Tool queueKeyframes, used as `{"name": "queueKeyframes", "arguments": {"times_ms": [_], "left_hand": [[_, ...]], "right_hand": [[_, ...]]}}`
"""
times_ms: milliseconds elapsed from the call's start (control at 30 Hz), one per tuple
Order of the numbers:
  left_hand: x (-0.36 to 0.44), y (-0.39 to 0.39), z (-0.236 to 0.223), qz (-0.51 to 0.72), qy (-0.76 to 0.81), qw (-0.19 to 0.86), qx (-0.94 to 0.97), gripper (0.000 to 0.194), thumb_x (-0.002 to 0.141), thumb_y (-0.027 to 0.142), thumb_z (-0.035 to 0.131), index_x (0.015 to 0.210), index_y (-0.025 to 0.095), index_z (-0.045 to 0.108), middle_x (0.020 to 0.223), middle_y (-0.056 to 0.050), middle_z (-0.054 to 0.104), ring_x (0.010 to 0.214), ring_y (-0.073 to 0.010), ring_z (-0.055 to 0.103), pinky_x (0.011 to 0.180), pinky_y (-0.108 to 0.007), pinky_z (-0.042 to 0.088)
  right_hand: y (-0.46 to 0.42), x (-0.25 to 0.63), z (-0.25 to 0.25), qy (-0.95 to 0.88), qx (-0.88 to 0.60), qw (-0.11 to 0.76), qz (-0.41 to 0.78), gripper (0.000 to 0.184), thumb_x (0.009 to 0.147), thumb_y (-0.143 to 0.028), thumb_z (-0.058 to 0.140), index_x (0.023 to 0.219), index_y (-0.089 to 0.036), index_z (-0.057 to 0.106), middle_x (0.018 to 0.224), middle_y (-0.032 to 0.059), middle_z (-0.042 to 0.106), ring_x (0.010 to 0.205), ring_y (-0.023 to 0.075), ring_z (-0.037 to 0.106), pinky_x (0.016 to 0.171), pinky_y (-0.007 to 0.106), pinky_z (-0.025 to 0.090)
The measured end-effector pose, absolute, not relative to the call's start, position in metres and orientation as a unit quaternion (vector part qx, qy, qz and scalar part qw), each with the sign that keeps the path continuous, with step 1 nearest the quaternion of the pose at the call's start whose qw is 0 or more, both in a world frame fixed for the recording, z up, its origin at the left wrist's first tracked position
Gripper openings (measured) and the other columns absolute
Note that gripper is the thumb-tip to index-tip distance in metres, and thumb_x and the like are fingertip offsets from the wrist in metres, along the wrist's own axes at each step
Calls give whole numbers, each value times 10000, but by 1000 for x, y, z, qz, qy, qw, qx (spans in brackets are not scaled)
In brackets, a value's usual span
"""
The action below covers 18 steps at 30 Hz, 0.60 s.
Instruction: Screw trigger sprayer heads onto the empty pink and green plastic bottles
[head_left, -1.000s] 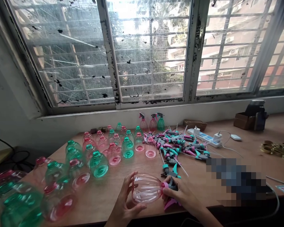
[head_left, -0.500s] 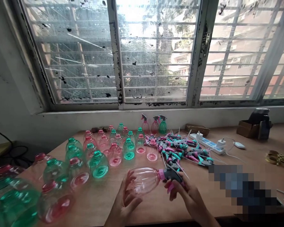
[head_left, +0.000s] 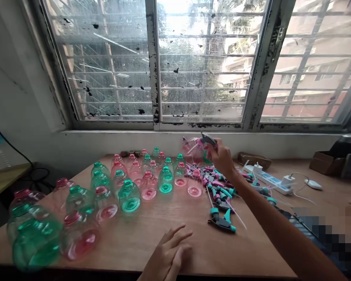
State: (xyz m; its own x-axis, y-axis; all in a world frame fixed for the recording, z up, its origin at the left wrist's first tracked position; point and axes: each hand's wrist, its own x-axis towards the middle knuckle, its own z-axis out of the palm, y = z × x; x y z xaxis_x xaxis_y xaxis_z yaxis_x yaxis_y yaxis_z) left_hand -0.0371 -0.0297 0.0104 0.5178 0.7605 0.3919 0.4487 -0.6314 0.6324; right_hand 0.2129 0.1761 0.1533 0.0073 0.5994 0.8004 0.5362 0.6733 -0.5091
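The right hand (head_left: 219, 155) gripped the pink spray bottle (head_left: 193, 147) by its head (head_left: 208, 139), body slanting down-left. The left hand (head_left: 170, 254) (empty, loose) was well apart.

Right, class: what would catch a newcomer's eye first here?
Probably the crowd of pink and green bottles on the table's left side. To their right lies a jumble of spray heads; a bright barred window fills the top. Toward the back, the right hand holds a pink spray bottle.
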Motion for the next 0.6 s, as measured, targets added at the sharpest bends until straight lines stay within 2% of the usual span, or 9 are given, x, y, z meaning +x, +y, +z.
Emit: {"name": "queueKeyframes", "arguments": {"times_ms": [67,133,200,233,333,433,500,567,600], "left_hand": [[-34,-30,11,321,351,193,858,410,989,156,399,1248,285,689,1426,-35,637,1406,-339,467,1145,-486,393],[-30,-32,12,315,351,156,868,399,982,128,397,1215,245,699,1323,-73,708,1341,-340,531,1100,-465,424],[-27,-35,12,312,353,128,873,392,986,116,361,1049,194,740,1037,-116,786,1134,-319,648,965,-427,497],[-26,-36,11,313,356,118,873,415,992,125,339,927,186,743,880,-118,772,972,-295,679,856,-401,524],[-26,-35,-3,323,363,85,870,533,1018,180,269,655,214,657,581,-78,633,586,-223,579,568,-347,456],[-26,-31,-27,351,371,83,855,583,1036,221,218,611,224,617,473,-44,549,411,-173,475,446,-333,356],[-25,-27,-39,342,378,140,849,508,1047,241,295,704,220,670,565,-51,623,481,-168,559,501,-310,442],[-24,-25,-43,337,376,161,848,273,1027,284,464,910,234,705,900,-61,731,729,-170,674,668,-295,555],[-23,-25,-43,335,374,165,849,169,1004,308,535,1036,244,688,1106,-60,713,879,-174,684,776,-322,583]], "right_hand": [[205,207,155,-709,-405,576,31,237,991,-429,474,1084,-227,558,757,59,755,539,227,672,564,320,512],[230,201,153,-709,-412,572,32,232,992,-405,465,1091,-216,558,799,77,765,535,224,674,555,314,502],[251,193,148,-707,-420,568,31,252,998,-379,443,1146,-198,538,839,97,770,560,229,685,564,315,503],[261,188,145,-709,-423,564,32,264,1007,-361,418,1178,-189,521,868,106,772,574,228,693,567,310,505],[285,175,133,-727,-427,536,38,277,1017,-311,392,1222,-167,509,904,126,776,593,230,707,558,300,500],[304,164,126,-752,-430,499,33,258,1004,-274,448,1214,-160,545,859,123,780,655,258,711,616,322,505],[315,159,124,-770,-428,473,31,234,989,-245,498,1199,-174,576,883,118,782,749,274,715,679,335,511],[324,155,124,-783,-428,450,31,217,981,-215,529,1184,-190,603,937,115,780,832,279,711,731,346,518],[329,152,124,-787,-430,440,32,213,983,-207,535,1181,-193,611,958,113,777,855,275,709,751,354,524]]}}
